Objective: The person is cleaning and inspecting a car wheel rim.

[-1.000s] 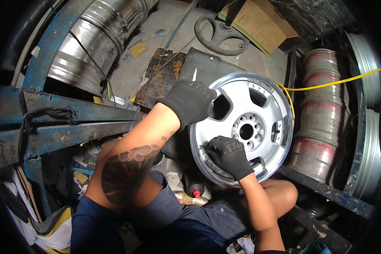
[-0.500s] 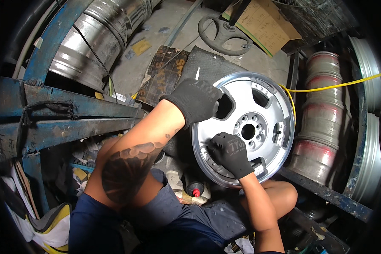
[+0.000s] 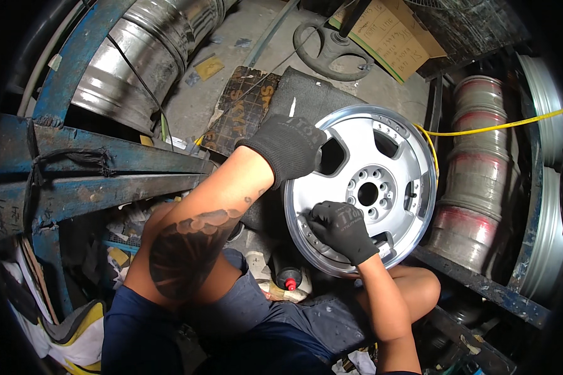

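A silver alloy wheel [image 3: 391,181] with a polished lip leans tilted in front of me, its spoked face turned up. My left hand [image 3: 288,150], in a black knit glove, is wrapped round the wheel's upper left edge beside a window between the spokes. My right hand [image 3: 343,231], gloved alike, is closed against the lower left part of the wheel face, below the centre bore. Whatever its curled fingers may hold is hidden. Between my legs, near the wheel's lower edge, is a dark container with a red nozzle [image 3: 289,284].
Blue steel frames [image 3: 94,147] stand at left, with a metal drum [image 3: 131,75] behind. More wheel barrels [image 3: 472,156] are stacked on the right rack. A yellow hose [image 3: 500,129] crosses there. Cardboard [image 3: 388,40] and a round dark base [image 3: 331,53] are at the far side.
My right hand has shifted slightly down and right across the wheel face, still closed. My left hand and the wheel have hardly moved.
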`<state>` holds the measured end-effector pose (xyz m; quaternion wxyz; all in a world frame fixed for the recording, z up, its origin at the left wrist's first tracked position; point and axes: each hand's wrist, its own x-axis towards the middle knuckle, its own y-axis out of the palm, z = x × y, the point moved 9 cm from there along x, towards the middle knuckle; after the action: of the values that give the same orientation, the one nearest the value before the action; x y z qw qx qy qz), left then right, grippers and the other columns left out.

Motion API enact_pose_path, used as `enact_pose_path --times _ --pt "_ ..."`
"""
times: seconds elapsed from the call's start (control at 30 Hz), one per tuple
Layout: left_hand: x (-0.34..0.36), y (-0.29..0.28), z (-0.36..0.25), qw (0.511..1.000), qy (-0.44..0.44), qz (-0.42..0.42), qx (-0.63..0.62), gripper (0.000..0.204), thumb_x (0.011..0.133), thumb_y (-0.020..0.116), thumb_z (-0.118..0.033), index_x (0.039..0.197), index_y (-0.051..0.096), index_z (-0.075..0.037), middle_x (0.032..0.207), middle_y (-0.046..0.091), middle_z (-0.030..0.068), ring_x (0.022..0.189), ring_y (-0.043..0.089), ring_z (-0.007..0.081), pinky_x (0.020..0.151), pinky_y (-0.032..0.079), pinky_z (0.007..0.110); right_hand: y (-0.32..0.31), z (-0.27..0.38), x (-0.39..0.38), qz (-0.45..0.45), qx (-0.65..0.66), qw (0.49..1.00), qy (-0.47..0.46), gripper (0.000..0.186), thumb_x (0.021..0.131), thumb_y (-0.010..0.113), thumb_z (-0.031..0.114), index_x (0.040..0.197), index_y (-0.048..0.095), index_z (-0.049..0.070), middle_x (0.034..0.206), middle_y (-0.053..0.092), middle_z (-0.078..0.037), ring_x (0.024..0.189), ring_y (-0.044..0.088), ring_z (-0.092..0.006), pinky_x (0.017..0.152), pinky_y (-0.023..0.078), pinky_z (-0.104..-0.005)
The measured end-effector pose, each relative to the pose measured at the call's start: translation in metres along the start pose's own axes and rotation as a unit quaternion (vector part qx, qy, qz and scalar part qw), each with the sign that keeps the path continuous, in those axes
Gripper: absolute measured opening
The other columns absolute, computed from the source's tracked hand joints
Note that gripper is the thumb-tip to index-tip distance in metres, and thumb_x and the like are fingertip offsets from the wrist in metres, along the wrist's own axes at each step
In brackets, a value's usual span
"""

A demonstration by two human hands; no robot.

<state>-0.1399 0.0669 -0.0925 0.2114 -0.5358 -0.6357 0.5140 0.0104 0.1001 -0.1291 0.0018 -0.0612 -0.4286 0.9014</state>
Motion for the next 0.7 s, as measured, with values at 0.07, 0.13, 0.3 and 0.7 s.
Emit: enact_pose_path --times 0.07,0.13,0.3,0.7 --pt "-0.01 -0.007 0.005 1.0 -0.016 0.004 0.001 0.039 0.092 0.053 -0.029 0.123 0.065 -0.009 0.115 0.069 0.0176 0.108 0.066 0.0332 0.098 0.048 0.044 0.006 0.007 0.004 0.035 -0.003 0.999 0.001 0.013 0.085 0.072 0.023 0.086 0.071 0.011 0.079 0.066 -0.009 0.07 0.065 -0.0296 0.062 0.049 -0.0397" --pt "-0.011 -0.006 0.006 1.0 -0.018 0.006 -0.005 0.04 0.092 0.053 -0.03 0.124 0.065 -0.009 0.116 0.069 0.0174 0.109 0.065 0.033 0.099 0.048 0.044 0.007 0.005 0.005 0.014 0.0 1.0 0.007 0.013 0.085 0.073 0.024 0.087 0.071 0.011 0.079 0.066 -0.009 0.071 0.065 -0.0298 0.062 0.05 -0.0397" --pt "-0.002 -0.002 -0.001 0.999 -0.007 0.007 -0.033 0.044 0.093 0.053 -0.031 0.13 0.061 -0.008 0.122 0.067 0.0175 0.113 0.064 0.0332 0.101 0.047 0.043 0.007 -0.004 0.0 0.048 -0.017 0.999 0.013 0.014 0.085 0.073 0.024 0.09 0.072 0.011 0.081 0.067 -0.009 0.073 0.066 -0.0298 0.064 0.05 -0.0393" --pt "-0.011 -0.008 0.001 1.0 -0.01 -0.001 -0.02 0.045 0.093 0.053 -0.03 0.132 0.06 -0.008 0.122 0.067 0.0184 0.112 0.064 0.0346 0.101 0.047 0.045 0.005 0.0 0.004 0.05 -0.002 0.999 0.015 0.015 0.085 0.073 0.024 0.09 0.071 0.01 0.081 0.067 -0.011 0.074 0.066 -0.0309 0.066 0.051 -0.04"
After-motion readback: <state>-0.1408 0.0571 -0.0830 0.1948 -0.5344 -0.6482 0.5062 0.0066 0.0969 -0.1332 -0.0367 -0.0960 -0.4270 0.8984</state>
